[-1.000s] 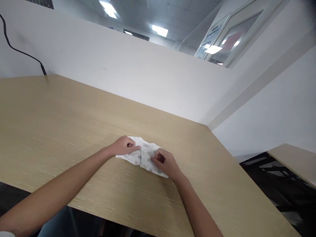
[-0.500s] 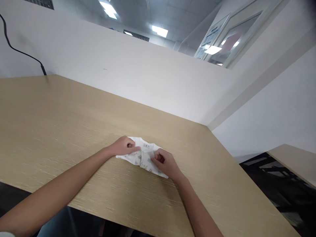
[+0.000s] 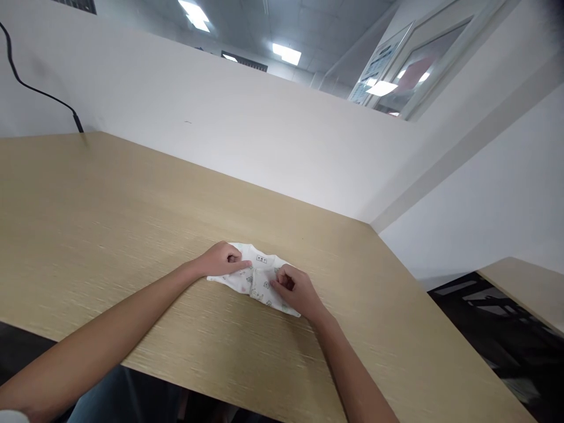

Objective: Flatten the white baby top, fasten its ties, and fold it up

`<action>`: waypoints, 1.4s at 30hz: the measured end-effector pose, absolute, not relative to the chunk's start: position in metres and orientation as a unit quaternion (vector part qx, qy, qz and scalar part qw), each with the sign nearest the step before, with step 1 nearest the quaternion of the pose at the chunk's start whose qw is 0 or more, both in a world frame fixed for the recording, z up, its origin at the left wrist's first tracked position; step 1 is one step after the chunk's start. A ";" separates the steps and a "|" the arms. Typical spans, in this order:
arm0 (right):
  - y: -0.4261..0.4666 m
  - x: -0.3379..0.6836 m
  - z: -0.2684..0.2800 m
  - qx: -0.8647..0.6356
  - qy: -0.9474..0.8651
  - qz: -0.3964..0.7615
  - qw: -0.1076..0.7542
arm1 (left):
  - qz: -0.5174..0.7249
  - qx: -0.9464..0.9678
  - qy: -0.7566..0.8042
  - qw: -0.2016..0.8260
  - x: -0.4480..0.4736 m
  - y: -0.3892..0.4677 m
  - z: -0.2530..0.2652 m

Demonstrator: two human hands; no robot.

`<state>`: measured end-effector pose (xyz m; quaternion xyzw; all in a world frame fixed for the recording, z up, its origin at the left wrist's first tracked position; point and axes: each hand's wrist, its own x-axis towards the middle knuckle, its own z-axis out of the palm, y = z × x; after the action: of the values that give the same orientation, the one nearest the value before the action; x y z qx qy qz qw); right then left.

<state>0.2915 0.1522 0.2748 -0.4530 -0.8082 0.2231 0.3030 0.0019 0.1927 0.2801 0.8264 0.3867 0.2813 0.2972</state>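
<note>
A small white baby shirt (image 3: 261,276) with a scattered print lies folded on the table, its neckline and a small printed neck label facing away from me. My left hand (image 3: 224,259) rests on its left part, fingers curled and thumb stretched over the cloth. On the right part sits my right hand (image 3: 295,289), its thumb and curled fingers closed at the fabric. Both palms hide some of the garment, and the fingertips on the cloth are partly hidden.
The wooden tabletop (image 3: 145,235) runs back to a white partition (image 3: 247,132). A black cable (image 3: 44,94) hangs down at the far left. To the right, beyond the table edge, stands a dark open-sided unit (image 3: 489,323) with a light wooden top.
</note>
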 end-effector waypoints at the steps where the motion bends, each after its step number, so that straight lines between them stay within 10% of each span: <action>1: 0.152 0.291 0.275 -0.453 -0.808 0.222 0.305 | 0.281 0.826 0.387 0.297 0.002 0.193 0.280; 42: 0.151 0.290 0.277 -0.454 -0.812 0.218 0.295 | 0.273 0.828 0.394 0.291 0.002 0.193 0.279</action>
<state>0.2903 0.1510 0.2771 -0.4535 -0.8121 0.2183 0.2953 0.0017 0.1932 0.2788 0.8280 0.3936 0.2735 0.2910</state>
